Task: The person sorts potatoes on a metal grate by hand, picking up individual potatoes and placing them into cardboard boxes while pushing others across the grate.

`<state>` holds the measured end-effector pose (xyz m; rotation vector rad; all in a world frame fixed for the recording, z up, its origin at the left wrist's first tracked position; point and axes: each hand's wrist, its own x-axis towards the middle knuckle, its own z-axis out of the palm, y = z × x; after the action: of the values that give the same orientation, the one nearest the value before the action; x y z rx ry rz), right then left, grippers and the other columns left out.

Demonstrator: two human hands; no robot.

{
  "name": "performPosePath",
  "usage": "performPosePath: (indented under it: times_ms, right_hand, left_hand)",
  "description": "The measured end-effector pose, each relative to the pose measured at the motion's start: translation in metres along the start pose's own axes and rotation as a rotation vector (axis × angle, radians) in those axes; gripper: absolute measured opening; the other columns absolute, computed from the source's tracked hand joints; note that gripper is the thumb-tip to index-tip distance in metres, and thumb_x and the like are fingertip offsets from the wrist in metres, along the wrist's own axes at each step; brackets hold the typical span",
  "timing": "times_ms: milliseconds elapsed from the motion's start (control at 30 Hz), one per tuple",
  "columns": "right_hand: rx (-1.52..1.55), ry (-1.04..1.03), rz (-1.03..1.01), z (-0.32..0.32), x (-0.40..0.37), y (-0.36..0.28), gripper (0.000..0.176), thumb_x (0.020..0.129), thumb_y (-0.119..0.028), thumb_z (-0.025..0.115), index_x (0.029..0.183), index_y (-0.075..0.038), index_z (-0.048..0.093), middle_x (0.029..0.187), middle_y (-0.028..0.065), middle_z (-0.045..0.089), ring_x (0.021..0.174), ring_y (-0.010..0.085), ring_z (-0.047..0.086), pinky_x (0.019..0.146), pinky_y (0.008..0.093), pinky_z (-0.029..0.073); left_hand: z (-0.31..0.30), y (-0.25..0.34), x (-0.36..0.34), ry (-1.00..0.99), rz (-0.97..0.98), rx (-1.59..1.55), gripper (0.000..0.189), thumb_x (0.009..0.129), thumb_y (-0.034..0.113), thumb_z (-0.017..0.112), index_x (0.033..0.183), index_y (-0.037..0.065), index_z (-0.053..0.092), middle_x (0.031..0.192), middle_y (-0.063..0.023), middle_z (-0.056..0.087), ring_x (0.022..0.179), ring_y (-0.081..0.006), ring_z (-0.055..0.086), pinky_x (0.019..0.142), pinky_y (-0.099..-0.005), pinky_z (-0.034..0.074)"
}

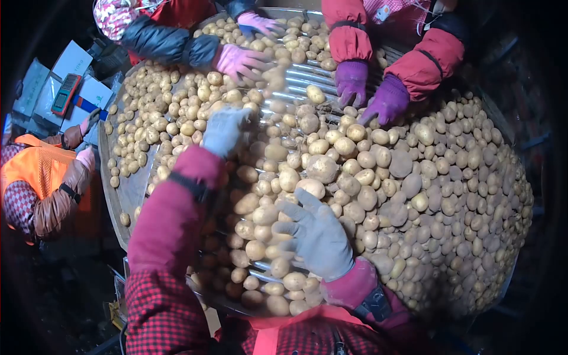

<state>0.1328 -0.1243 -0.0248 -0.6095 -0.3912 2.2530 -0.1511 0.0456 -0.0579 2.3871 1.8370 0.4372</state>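
Observation:
Loose potatoes are heaped over a wide table with ribbed metal bars showing in the middle. My left hand, in a grey glove, reaches over the smaller potatoes left of the bars; its fingers are smeared by motion. Below and to the right, my right hand wears the same kind of glove. Its fingers are spread over the potatoes, with a large potato right at the fingertips. Several potatoes around my hands are blurred.
Across the table a person's pink-gloved hand and another person's purple-gloved hand work among the potatoes. At left, a person in an orange vest stands near white boxes and a red-edged device.

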Motion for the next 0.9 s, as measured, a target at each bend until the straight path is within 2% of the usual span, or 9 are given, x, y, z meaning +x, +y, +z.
performPosePath:
  times_ms: [67,133,200,300,367,433,667,800,900]
  right_hand:
    - [0.055,0.113,-0.019,0.005,-0.002,0.001,0.069,0.106,-0.052,0.046,0.16,-0.013,0.03,0.149,0.0181,0.05,0.12,0.0314,0.062,0.091,0.0439,0.058]
    - [0.125,0.207,-0.004,0.012,0.001,-0.004,0.061,0.107,-0.045,0.042,0.159,-0.014,0.032,0.144,0.0129,0.053,0.117,0.0278,0.06,0.091,0.0395,0.053]
    - [0.207,0.151,0.001,0.013,0.0,-0.007,0.056,0.107,-0.043,0.043,0.156,-0.015,0.039,0.14,0.0101,0.055,0.115,0.0265,0.061,0.085,0.0381,0.055]
    - [0.156,0.202,0.013,0.004,-0.005,-0.009,0.05,0.107,-0.042,0.047,0.15,-0.016,0.046,0.136,0.009,0.058,0.101,0.0212,0.065,0.068,0.0323,0.055]
    - [0.214,0.238,0.066,0.007,-0.007,-0.01,0.049,0.107,-0.041,0.049,0.148,-0.015,0.048,0.134,0.0097,0.059,0.095,0.0195,0.066,0.063,0.0306,0.054]
    - [0.25,0.241,0.083,0.006,-0.007,-0.009,0.049,0.107,-0.042,0.05,0.145,-0.011,0.051,0.127,0.0115,0.064,0.088,0.0181,0.066,0.06,0.0296,0.053]
    - [0.211,0.259,0.1,0.004,-0.007,-0.009,0.056,0.106,-0.047,0.05,0.143,-0.006,0.052,0.127,0.0142,0.065,0.086,0.0188,0.065,0.061,0.0294,0.054]
    - [0.274,0.254,0.115,-0.001,-0.004,-0.007,0.04,0.107,-0.043,0.048,0.137,-0.017,0.057,0.123,0.0126,0.069,0.075,0.0241,0.068,0.063,0.0421,0.06]
    - [0.187,0.262,0.086,-0.001,-0.002,-0.004,0.042,0.107,-0.045,0.048,0.137,-0.017,0.057,0.123,0.0125,0.068,0.079,0.0247,0.069,0.066,0.0432,0.06]
  left_hand:
    - [-0.029,0.04,-0.027,0.135,0.185,-0.35,0.029,0.08,0.025,0.083,0.104,0.013,0.074,0.093,-0.0105,0.073,0.092,-0.0316,0.066,0.083,-0.0432,0.053]
    - [-0.063,0.079,-0.047,-0.126,0.352,-0.653,0.025,0.088,0.024,0.079,0.109,0.011,0.074,0.108,-0.0068,0.076,0.105,-0.0265,0.07,0.09,-0.039,0.053]
    - [-0.072,0.094,-0.048,-0.288,0.424,-0.602,0.036,0.091,0.03,0.078,0.12,0.009,0.071,0.117,-0.013,0.073,0.112,-0.03,0.068,0.095,-0.0415,0.053]
    - [-0.054,0.068,-0.008,-0.062,0.273,-0.529,0.052,0.094,0.039,0.073,0.134,0.006,0.064,0.128,-0.0191,0.068,0.118,-0.0393,0.065,0.101,-0.0444,0.051]
    - [-0.024,0.036,0.036,0.158,0.265,-0.191,0.048,0.096,0.034,0.067,0.138,0.013,0.058,0.13,-0.0179,0.065,0.112,-0.0411,0.064,0.093,-0.0469,0.053]
    - [0.021,-0.001,0.065,0.162,0.095,0.127,0.05,0.097,0.038,0.063,0.141,0.015,0.055,0.139,-0.0146,0.058,0.125,-0.0376,0.057,0.105,-0.052,0.043]
    - [0.017,-0.002,0.014,-0.059,0.14,0.124,0.036,0.093,0.032,0.067,0.123,0.013,0.064,0.114,-0.0099,0.066,0.106,-0.0341,0.062,0.091,-0.0462,0.05]
    - [-0.028,-0.01,-0.021,-0.183,0.067,0.093,0.018,0.093,0.031,0.068,0.105,0.017,0.071,0.105,-0.0124,0.068,0.097,-0.0338,0.066,0.085,-0.048,0.052]
    - [-0.036,-0.019,0.011,-0.04,0.166,0.185,0.024,0.095,0.029,0.065,0.111,0.013,0.07,0.106,-0.0144,0.069,0.099,-0.0353,0.067,0.085,-0.0476,0.052]
